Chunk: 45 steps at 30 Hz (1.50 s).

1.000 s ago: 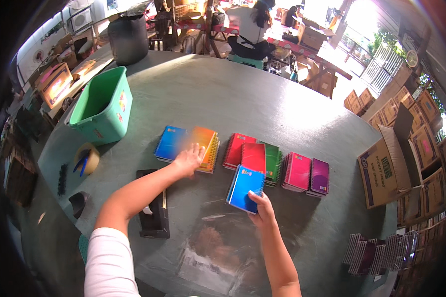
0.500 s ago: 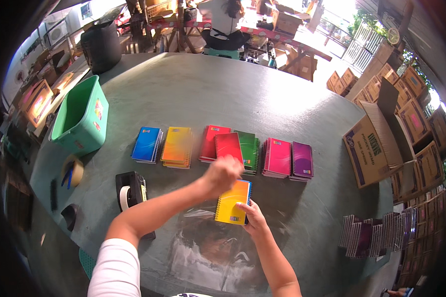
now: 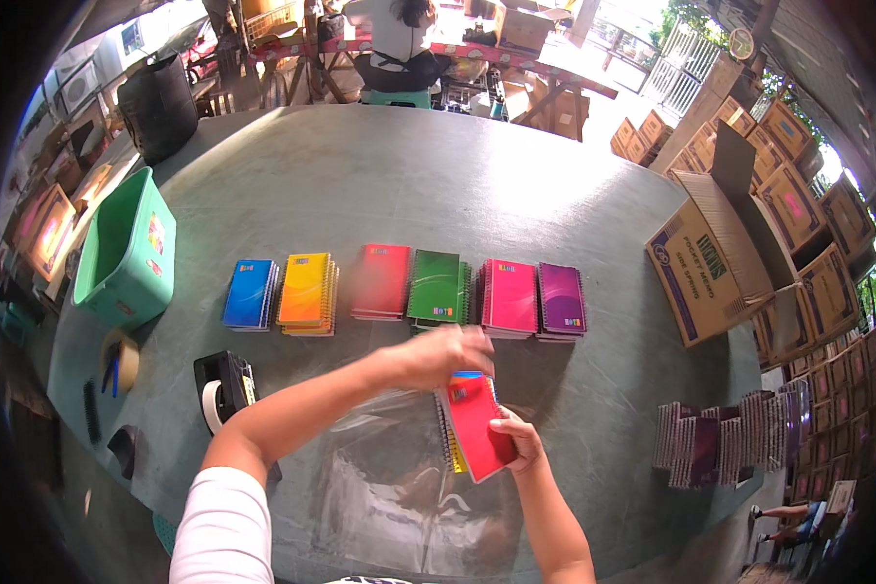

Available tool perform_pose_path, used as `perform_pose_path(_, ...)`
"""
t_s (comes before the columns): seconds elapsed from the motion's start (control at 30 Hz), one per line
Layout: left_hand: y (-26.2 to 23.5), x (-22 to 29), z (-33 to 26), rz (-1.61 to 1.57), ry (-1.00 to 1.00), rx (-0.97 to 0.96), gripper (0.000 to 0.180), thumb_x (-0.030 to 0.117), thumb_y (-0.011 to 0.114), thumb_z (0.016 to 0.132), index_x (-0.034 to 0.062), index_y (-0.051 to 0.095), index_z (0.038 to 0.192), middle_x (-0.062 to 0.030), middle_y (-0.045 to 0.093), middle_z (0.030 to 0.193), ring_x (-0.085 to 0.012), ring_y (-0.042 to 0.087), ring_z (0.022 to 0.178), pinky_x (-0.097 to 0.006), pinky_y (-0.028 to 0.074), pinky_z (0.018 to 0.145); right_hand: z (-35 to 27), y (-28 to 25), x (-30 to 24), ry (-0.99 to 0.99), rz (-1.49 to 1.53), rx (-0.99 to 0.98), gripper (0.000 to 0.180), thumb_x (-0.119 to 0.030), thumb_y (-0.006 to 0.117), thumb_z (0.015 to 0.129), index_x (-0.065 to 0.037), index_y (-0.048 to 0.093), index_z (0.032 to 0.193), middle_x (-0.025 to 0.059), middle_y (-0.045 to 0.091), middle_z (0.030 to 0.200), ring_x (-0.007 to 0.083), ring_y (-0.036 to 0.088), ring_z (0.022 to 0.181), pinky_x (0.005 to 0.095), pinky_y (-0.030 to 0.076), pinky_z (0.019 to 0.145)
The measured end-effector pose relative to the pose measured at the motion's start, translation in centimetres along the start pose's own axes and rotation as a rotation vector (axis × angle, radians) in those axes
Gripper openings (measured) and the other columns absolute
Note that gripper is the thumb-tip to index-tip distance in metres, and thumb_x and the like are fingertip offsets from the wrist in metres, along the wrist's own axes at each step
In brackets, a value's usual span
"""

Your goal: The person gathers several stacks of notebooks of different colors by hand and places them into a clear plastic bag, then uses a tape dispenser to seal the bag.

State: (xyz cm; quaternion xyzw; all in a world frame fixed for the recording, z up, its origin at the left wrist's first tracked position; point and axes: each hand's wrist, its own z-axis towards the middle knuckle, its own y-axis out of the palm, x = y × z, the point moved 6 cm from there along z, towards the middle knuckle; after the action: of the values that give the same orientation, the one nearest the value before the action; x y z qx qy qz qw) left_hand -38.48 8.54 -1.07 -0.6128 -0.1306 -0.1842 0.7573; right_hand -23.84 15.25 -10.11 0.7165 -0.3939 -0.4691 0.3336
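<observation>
My right hand [image 3: 518, 442] grips a small bundle of spiral-bound pocket notebooks, thumb on top. A red notebook [image 3: 479, 433] lies tilted on the front of it, with the edge of a yellow notebook [image 3: 455, 454] and a bit of blue showing behind. Blurred by motion, my left hand [image 3: 443, 354] hovers at the bundle's top end, just below the stack of green notebooks [image 3: 438, 284]; its fingers are not clear. Stacks in a row beyond are blue [image 3: 248, 292], yellow [image 3: 305, 292], red [image 3: 380, 280], pink [image 3: 509, 295] and purple [image 3: 562, 297].
Clear plastic sheets [image 3: 399, 506] lie before me. A black tape dispenser [image 3: 226, 389], a tape roll [image 3: 122, 362] and a green bin [image 3: 131, 258] stand left. Right are an open carton [image 3: 701, 268] and more notebook stacks [image 3: 720, 448]. Another person [image 3: 399, 44] sits beyond the table.
The red notebook my left hand carried from the red stack now lies on the yellow one in my right hand. My left hand is off it, near the green stack. The view has shifted slightly.
</observation>
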Motion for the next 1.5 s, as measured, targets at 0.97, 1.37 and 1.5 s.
perform_pose_path(0.97, -3.0, 1.3, 0.1, 0.439, -0.176, 0.457, 0.022, 0.012, 0.058, 0.074, 0.0044, 0.06, 0.095, -0.0081, 0.064, 0.085, -0.0249, 0.062, 0.087, -0.037, 0.046, 0.078, -1.8, -3.8, -3.7, -0.16, 0.048, 0.087, 0.041, -0.028, 0.056, 0.084, 0.0, 0.053, 0.113, 0.0126, 0.06, 0.105, 0.0234, 0.061, 0.095, 0.0389, 0.052, 0.083)
perform_pose_path(1.37, 5.2, -5.1, 9.8, 0.526, -0.359, 0.002, 0.028, 0.017, 0.058, 0.076, 0.0011, 0.06, 0.1, -0.0149, 0.063, 0.102, -0.0304, 0.06, 0.096, -0.041, 0.045, 0.086, -6.1, -3.1, -5.8, -0.19, -0.256, 0.245, 0.045, -0.011, 0.069, 0.074, 0.001, 0.053, 0.114, 0.0102, 0.062, 0.099, 0.0202, 0.063, 0.089, 0.0343, 0.052, 0.078)
perform_pose_path(1.5, -2.2, -0.9, 8.1, -0.073, -0.269, 0.636, 0.026, -0.007, 0.053, 0.07, 0.002, 0.062, 0.092, -0.0131, 0.065, 0.091, -0.0277, 0.064, 0.086, -0.037, 0.049, 0.082, -7.6, -4.5, -5.8, -0.205, -0.111, 0.257, 0.049, -0.026, 0.066, 0.08, 0.002, 0.051, 0.117, 0.0129, 0.061, 0.105, 0.0239, 0.063, 0.094, 0.0362, 0.052, 0.08)
